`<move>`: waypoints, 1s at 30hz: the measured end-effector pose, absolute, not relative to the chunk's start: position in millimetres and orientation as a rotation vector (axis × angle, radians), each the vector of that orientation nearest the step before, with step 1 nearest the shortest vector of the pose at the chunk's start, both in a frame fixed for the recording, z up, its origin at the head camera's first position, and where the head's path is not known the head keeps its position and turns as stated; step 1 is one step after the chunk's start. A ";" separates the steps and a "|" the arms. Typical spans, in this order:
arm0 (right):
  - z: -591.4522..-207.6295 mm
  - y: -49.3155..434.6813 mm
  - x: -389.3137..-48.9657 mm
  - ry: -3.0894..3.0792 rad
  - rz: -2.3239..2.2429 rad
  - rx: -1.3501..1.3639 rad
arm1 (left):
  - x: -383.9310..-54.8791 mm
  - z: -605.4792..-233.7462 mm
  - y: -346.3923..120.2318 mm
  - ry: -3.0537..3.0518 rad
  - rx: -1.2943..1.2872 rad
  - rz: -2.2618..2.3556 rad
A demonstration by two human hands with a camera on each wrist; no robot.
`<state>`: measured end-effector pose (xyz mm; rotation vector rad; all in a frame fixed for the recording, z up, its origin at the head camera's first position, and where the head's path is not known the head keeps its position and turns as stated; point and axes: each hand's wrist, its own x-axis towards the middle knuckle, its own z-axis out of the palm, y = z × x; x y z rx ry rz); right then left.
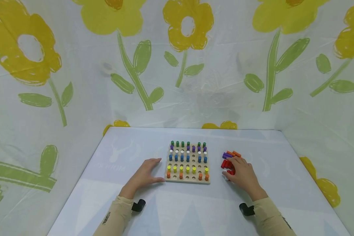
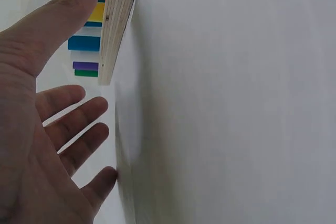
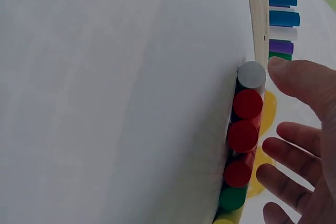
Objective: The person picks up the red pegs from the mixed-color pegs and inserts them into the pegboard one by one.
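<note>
A wooden pegboard lies mid-table, holding rows of green, purple, white, blue, yellow and orange pegs, with several holes bare. My left hand is spread at its left side. The thumb tip is by the near left corner; whether it touches I cannot tell. To the right of the board, my right hand is over a pile of loose pegs, fingers apart and loosely bent. Red pegs, purple pegs and orange pegs show past it. In the right wrist view its thumb is near a white peg, gripping nothing.
The white table has a straight back edge, with flower-printed sheeting rising behind and at both sides. Green and yellow peg ends also show in the loose pile. Black wrist mounts sit on both sleeves.
</note>
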<state>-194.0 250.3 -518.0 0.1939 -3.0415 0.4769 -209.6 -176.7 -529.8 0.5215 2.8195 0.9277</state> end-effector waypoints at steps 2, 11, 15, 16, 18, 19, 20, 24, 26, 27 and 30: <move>-517.6 248.9 -195.2 -3.051 0.473 0.187 | -210.6 -530.8 -174.4 2.815 0.524 0.925; -520.4 247.6 -201.6 -3.050 0.446 0.218 | -210.3 -530.9 -168.4 2.778 0.530 0.934; -518.4 246.0 -202.5 -3.049 0.444 0.228 | -211.2 -534.3 -166.8 2.775 0.564 0.930; -518.1 245.7 -202.7 -3.050 0.444 0.229 | -211.7 -535.4 -166.4 2.779 0.574 0.923; -518.0 245.1 -203.2 -3.053 0.440 0.232 | -212.2 -537.5 -165.2 2.781 0.579 0.913; -518.1 245.0 -203.5 -3.055 0.438 0.234 | -212.5 -538.3 -164.6 2.780 0.577 0.906; -518.2 244.9 -203.9 -3.056 0.437 0.238 | -212.6 -539.4 -164.0 2.782 0.573 0.905; -518.6 244.3 -206.0 -3.056 0.434 0.256 | -213.1 -541.1 -161.3 2.781 0.538 0.885; -519.1 244.2 -207.0 -3.056 0.433 0.260 | -213.4 -541.5 -159.9 2.781 0.531 0.885; -519.5 244.1 -207.5 -3.058 0.430 0.261 | -213.6 -541.8 -159.4 2.783 0.531 0.883; -520.8 244.0 -209.0 -3.064 0.418 0.268 | -213.9 -542.7 -158.1 2.793 0.545 0.879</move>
